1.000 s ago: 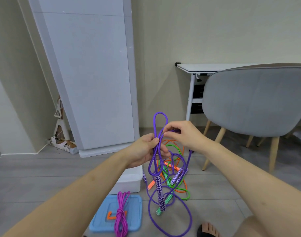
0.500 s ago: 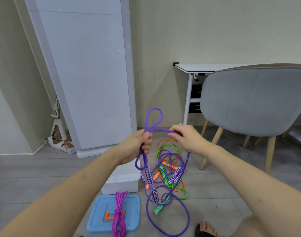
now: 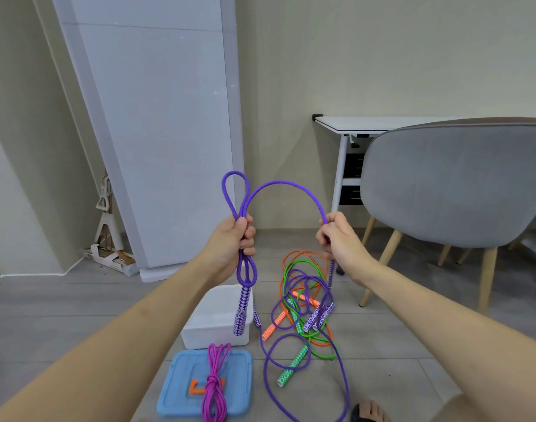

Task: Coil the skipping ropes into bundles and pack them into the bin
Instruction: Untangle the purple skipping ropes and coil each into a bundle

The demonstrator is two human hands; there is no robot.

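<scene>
Both our hands grip the purple rope (image 3: 283,185), left hand (image 3: 233,242) clutching loops, right hand (image 3: 336,239) pinching slack that could snag the floor tangle (image 3: 306,303).

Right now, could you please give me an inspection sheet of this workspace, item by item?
Surface: grey plank floor.
Job's things: purple rope arches between both hands, folded loops in the left; its handle hangs down. White bin on the floor; blue lid in front of it, with a coiled magenta rope on it.
Clutter: tangle of orange, green and purple ropes right of the bin.
Grippers: left hand grips the loops; right hand pinches the rope.
Cables: nothing seen.
Surroundings: grey chair, white desk, leaning white panel.
</scene>
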